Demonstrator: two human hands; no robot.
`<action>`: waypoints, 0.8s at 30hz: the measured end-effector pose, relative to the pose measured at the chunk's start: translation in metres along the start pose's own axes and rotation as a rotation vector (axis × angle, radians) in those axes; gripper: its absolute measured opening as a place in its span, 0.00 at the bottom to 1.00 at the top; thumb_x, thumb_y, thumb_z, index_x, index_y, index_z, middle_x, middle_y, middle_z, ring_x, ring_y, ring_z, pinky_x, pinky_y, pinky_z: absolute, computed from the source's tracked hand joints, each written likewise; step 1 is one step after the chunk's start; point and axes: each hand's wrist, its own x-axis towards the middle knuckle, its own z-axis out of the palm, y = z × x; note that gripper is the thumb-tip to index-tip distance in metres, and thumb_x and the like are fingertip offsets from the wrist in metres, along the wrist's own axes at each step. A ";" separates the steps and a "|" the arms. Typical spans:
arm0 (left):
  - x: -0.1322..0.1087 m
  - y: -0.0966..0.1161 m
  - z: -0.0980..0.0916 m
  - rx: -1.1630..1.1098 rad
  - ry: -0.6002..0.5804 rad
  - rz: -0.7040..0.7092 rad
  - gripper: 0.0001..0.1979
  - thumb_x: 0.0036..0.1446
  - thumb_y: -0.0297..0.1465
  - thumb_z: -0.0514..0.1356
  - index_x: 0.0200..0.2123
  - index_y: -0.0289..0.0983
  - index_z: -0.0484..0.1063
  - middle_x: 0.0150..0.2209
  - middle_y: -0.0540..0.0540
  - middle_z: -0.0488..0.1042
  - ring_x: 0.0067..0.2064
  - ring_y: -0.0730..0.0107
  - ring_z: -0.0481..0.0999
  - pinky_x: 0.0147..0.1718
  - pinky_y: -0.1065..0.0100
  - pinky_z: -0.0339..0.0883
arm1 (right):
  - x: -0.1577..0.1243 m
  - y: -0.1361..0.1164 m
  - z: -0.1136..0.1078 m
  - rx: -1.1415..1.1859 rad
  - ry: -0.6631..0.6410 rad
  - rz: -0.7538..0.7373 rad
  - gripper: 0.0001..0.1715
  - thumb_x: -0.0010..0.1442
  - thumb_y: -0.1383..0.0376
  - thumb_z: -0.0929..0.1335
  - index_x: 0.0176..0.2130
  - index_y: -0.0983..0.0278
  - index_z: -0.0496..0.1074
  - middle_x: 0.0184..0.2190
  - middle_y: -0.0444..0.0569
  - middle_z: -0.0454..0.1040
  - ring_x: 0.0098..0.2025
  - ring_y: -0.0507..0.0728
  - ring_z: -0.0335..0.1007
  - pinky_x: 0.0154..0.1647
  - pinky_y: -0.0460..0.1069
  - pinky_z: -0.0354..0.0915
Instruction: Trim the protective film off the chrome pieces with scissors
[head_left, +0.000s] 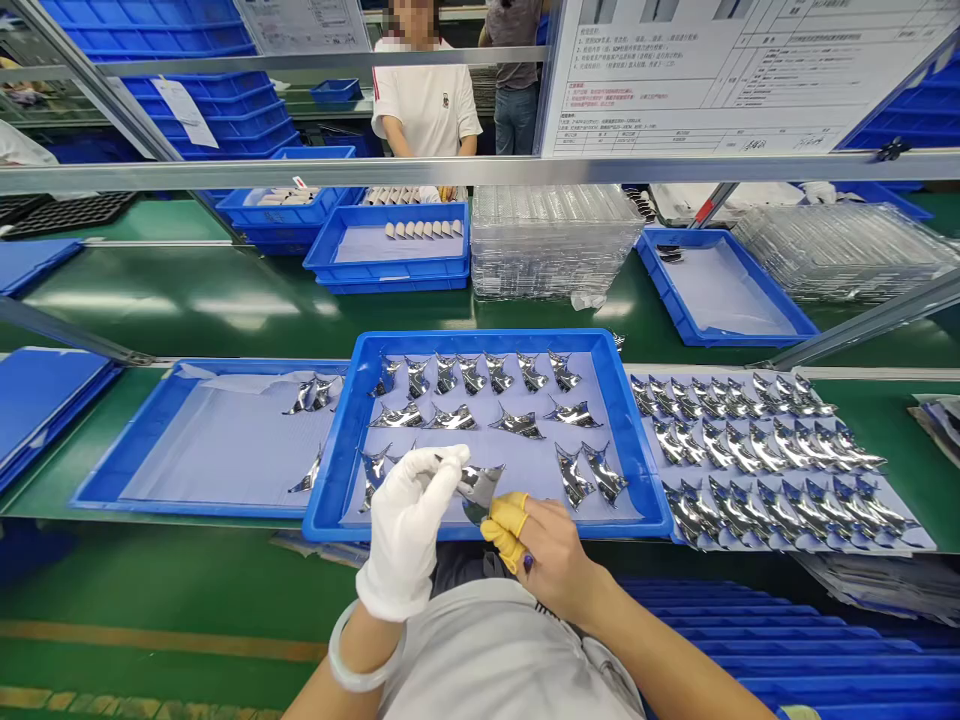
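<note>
A shiny chrome-like curved part [481,484] with pointed corners is held between my two hands over the near edge of a blue tray [480,342]. My left hand [412,520], in a white glove, pinches its left end between thumb and finger. From the right, my right hand [544,545], wearing yellow finger cots, grips its lower right end. Rows of similar shiny parts [499,372] lie on the white liner of this tray. Two of them [592,474] sit just right of my hands. My left hand hides some of the parts beneath it.
On the right, rows of shiny parts [757,450] cover a white sheet. A second blue tray [124,470] at left holds a few parts. Behind stand clear plastic trays [551,240] in a stack and blue bins [390,275]. A metal frame bar [480,172] crosses ahead; a person [427,100] is beyond it.
</note>
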 end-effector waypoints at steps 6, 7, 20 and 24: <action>-0.002 0.003 -0.009 0.020 0.057 0.050 0.08 0.60 0.36 0.65 0.37 0.40 0.82 0.38 0.47 0.85 0.38 0.66 0.81 0.40 0.69 0.75 | 0.009 -0.008 -0.006 0.311 -0.076 0.185 0.15 0.71 0.70 0.62 0.31 0.63 0.67 0.21 0.42 0.65 0.22 0.51 0.57 0.24 0.46 0.56; -0.003 0.004 -0.010 0.026 0.057 0.056 0.07 0.60 0.36 0.65 0.37 0.40 0.82 0.39 0.48 0.85 0.40 0.66 0.82 0.41 0.69 0.75 | 0.011 -0.009 -0.007 0.386 -0.090 0.244 0.15 0.70 0.69 0.62 0.30 0.62 0.66 0.21 0.41 0.63 0.23 0.50 0.54 0.24 0.46 0.55; -0.008 0.011 -0.006 0.363 -0.003 0.144 0.25 0.46 0.38 0.75 0.48 0.41 0.77 0.50 0.44 0.79 0.54 0.57 0.76 0.58 0.57 0.67 | 0.024 -0.014 -0.012 0.609 -0.110 0.522 0.21 0.71 0.57 0.65 0.27 0.63 0.67 0.20 0.38 0.55 0.22 0.49 0.47 0.22 0.46 0.52; -0.010 0.010 -0.008 0.265 0.051 0.188 0.13 0.55 0.36 0.69 0.45 0.42 0.79 0.47 0.46 0.81 0.52 0.60 0.78 0.53 0.61 0.71 | 0.020 -0.014 -0.015 0.486 -0.149 0.343 0.18 0.73 0.62 0.62 0.30 0.62 0.67 0.23 0.41 0.63 0.24 0.51 0.55 0.25 0.46 0.57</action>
